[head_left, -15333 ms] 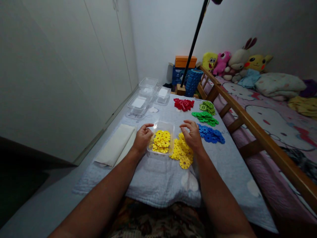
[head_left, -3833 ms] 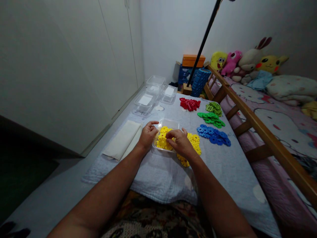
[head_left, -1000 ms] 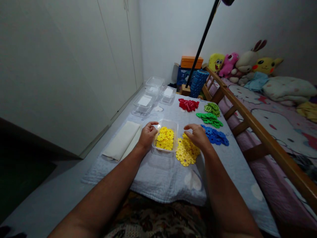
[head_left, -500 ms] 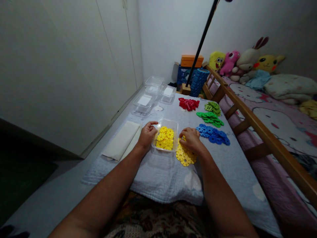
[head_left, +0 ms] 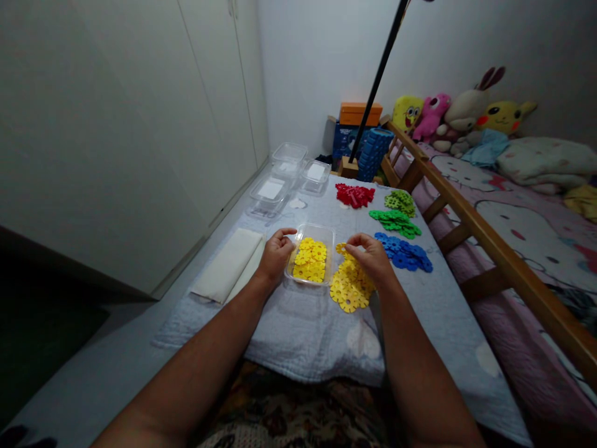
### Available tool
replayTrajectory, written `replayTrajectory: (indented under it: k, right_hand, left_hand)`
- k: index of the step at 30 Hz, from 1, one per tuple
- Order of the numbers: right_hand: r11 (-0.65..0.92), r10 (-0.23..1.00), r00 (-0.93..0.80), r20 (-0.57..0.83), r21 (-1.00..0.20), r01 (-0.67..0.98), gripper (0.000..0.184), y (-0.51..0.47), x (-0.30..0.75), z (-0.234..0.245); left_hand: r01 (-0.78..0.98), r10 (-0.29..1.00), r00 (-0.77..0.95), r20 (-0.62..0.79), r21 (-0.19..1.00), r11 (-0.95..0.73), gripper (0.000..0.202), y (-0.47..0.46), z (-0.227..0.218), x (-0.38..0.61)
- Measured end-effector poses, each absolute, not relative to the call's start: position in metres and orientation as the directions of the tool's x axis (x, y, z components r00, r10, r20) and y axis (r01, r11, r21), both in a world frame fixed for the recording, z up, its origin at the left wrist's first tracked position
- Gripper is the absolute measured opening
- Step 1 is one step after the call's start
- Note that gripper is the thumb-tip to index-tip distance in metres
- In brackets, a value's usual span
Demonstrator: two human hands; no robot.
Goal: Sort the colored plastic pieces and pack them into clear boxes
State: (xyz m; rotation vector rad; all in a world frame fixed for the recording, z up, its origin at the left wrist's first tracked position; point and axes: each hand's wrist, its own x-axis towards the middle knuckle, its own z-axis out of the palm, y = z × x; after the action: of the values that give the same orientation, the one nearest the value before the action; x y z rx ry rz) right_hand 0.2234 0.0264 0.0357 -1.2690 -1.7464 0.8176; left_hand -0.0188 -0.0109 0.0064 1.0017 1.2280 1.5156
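Note:
A clear plastic container (head_left: pixel 310 231) stands in front of me, with several yellow flower-shaped discs (head_left: pixel 310 261) lying in its near part. My left hand (head_left: pixel 278 252) grips the container's left rim between thumb and fingers. Just right of the container, my right hand (head_left: pixel 366 254) pinches one yellow notched disc (head_left: pixel 341 247) by its edge, raised above a loose pile of yellow discs (head_left: pixel 349 289). Part of that pile is hidden under the right hand.
Blue discs (head_left: pixel 405 253), green discs (head_left: pixel 395 224), light green discs (head_left: pixel 401 202) and red pieces (head_left: pixel 355 195) lie in piles on the right. Clear containers (head_left: pixel 269 190) stand at the back left. A folded cream cloth (head_left: pixel 229 264) lies left; a wooden bed rail (head_left: pixel 485 255) borders the right.
My right hand has lifted slightly from the yellow pile, and a yellow disc now shows in its fingertips. The left hand stays on the container.

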Motion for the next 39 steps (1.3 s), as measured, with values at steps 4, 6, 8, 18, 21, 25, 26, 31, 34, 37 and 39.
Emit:
replayTrajectory:
  k: [4, 6, 8, 18, 21, 25, 26, 31, 34, 37, 39]
  right_hand:
    - [0.329, 0.943, -0.081, 0.324, -0.863, 0.383, 0.018, 0.019, 0.211, 0.040]
    - [0.344, 0.936, -0.067, 0.345, -0.859, 0.380, 0.017, 0.016, 0.205, 0.041]
    - [0.362, 0.928, -0.069, 0.365, -0.848, 0.387, 0.017, 0.015, 0.198, 0.040]
    - [0.453, 0.888, -0.257, 0.381, -0.631, 0.630, 0.012, 0.010, 0.176, 0.039]
    - [0.474, 0.879, -0.322, 0.351, -0.583, 0.660, 0.014, 0.008, 0.174, 0.039]
    - [0.484, 0.875, -0.367, 0.317, -0.531, 0.696, 0.014, 0.007, 0.174, 0.039]
    - [0.486, 0.874, -0.371, 0.315, -0.519, 0.703, 0.015, 0.007, 0.174, 0.038]
    - [0.455, 0.883, -0.298, 0.362, -0.511, 0.729, 0.016, 0.013, 0.184, 0.038]
    - [0.392, 0.900, -0.192, 0.391, -0.535, 0.748, 0.018, 0.020, 0.198, 0.038]
    - [0.309, 0.921, -0.107, 0.375, -0.536, 0.786, 0.020, 0.027, 0.215, 0.038]
    - [0.230, 0.946, -0.065, 0.319, -0.515, 0.826, 0.021, 0.030, 0.225, 0.035]
  left_hand:
    - [-0.157, 0.967, -0.252, 0.038, 0.984, -0.080, 0.037, -0.012, 0.008, -0.019]
    - [-0.156, 0.968, -0.251, 0.031, 0.985, -0.072, 0.037, -0.012, 0.010, -0.019]
    - [-0.160, 0.969, -0.246, 0.023, 0.985, -0.064, 0.038, -0.012, 0.011, -0.019]
    - [-0.159, 0.967, -0.251, 0.044, 0.984, -0.086, 0.036, -0.013, 0.010, -0.018]
    - [-0.167, 0.969, -0.244, 0.039, 0.983, -0.082, 0.037, -0.013, 0.011, -0.018]
    - [-0.169, 0.969, -0.246, 0.034, 0.983, -0.077, 0.037, -0.013, 0.011, -0.017]
    - [-0.168, 0.968, -0.247, 0.033, 0.983, -0.077, 0.037, -0.013, 0.010, -0.017]
    - [-0.163, 0.968, -0.251, 0.022, 0.985, -0.064, 0.037, -0.012, 0.010, -0.018]
    - [-0.162, 0.969, -0.244, 0.023, 0.985, -0.064, 0.037, -0.012, 0.010, -0.018]
    - [-0.144, 0.969, -0.246, 0.029, 0.987, -0.066, 0.037, -0.013, 0.010, -0.019]
    - [-0.134, 0.968, -0.250, 0.030, 0.989, -0.066, 0.038, -0.013, 0.010, -0.019]
